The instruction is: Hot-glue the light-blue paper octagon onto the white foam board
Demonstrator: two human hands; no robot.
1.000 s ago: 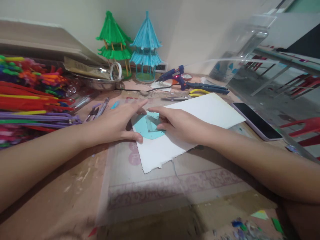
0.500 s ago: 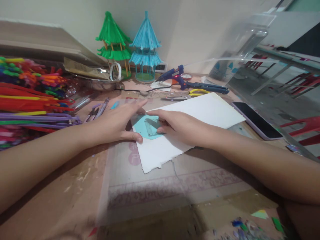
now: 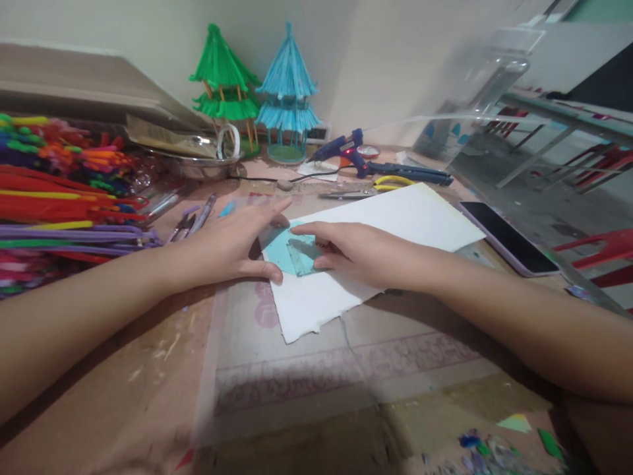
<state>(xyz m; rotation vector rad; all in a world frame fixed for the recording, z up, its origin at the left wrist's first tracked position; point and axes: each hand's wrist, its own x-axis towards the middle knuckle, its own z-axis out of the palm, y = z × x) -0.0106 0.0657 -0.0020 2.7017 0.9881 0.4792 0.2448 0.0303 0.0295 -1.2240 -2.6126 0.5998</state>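
Note:
A white board (image 3: 316,300) with one torn edge lies at a slant in front of me. On its left end is a flat light blue piece (image 3: 277,254), partly under my hands. Over that piece lies a small see-through angular plate (image 3: 299,258) with dark marks along its edges. My right hand (image 3: 341,247) has its fingers curled at the plate's right side, index stretched along the far edge and thumb on the near side. My left hand (image 3: 242,241) rests at the board's left edge, fingers spread and thumb on the board; some fingertips are hidden.
Green (image 3: 225,72) and blue (image 3: 287,86) fuzzy tower models stand by the wall, near a metal bowl (image 3: 192,165). A glue gun (image 3: 346,152), yellow-handled pliers (image 3: 393,181) and a phone (image 3: 509,237) lie around the board. Bundled pipe cleaners (image 3: 64,191) fill the left. Scraps (image 3: 489,448) lie near.
My right hand has shifted very slightly, and the see-through plate has slid a little toward me on the light blue piece. My left hand and the board are practically still.

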